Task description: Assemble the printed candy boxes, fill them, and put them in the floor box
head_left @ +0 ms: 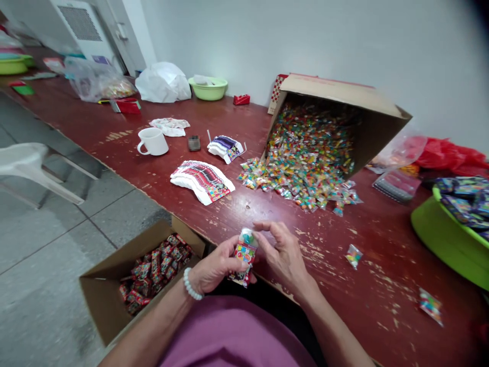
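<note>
My left hand, with a pale bead bracelet on its wrist, grips a small red printed packet over the table's front edge. A clear sachet of colored candy shows at the packet's top end. My right hand has thumb and forefinger bent around that sachet at its right side. Beyond my hands, a tipped cardboard box spills many candy sachets onto the table. A fanned stack of flat red-and-white packets lies to their left.
Below the table at left, an open carton holds filled red packets. Purple packets, a white mug and two loose sachets lie on the red table. A green basin stands right, a white chair left.
</note>
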{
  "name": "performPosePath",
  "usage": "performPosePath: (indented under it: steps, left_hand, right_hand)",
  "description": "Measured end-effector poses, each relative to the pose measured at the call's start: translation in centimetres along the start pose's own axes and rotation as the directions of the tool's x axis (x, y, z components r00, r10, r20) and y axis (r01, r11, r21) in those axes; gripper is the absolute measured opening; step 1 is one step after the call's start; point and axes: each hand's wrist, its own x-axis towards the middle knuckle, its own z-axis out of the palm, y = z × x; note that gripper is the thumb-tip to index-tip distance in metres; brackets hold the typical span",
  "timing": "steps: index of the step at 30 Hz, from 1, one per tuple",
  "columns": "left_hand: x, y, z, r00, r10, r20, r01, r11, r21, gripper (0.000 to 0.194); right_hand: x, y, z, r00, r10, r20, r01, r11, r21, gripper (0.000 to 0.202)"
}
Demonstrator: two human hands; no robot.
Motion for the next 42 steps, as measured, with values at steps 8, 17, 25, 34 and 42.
performPosePath:
  steps: [8,17,25,34,42]
  left_hand:
    - [0.1,0.4,0.1,0.978,0.122,-0.167,-0.115,0.992,0.052,0.044]
    - [0.0,0.6,0.3,0.948,0.146,-0.283,-0.157,0.987,-0.018,0.033]
    - [1.0,0.1,0.5,0.918,-0.030,-0.395,-0.108,0.941,-0.321,0.022]
    - [1.0,-1.0,0.5,0.874,0.048,-0.483,-0.168,0.963,-0.209,0.025]
    - [0.2,0.0,0.9,0.935,0.063,-0.349,-0.126,0.979,-0.162,0.037]
  right_hand:
    - [-1.0,0.3,0.3,0.991,-0.135,-0.011,0.135,0.990,-0.042,0.025]
    - [-1.2,-0.1,0.9,0.984,-0.174,0.033,0.177,0.976,-0.124,0.030]
    - [-2.0,0.8,2.9,0.998,-0.048,-0.039,0.055,0.979,0.195,0.014]
    - [-1.2,1.3,3.8,0.937,0.314,0.151,-0.343,0.764,0.546,0.036]
    - [-1.0,0.6,2.4,0.975,0.144,0.170,-0.193,0.928,0.319,0.018]
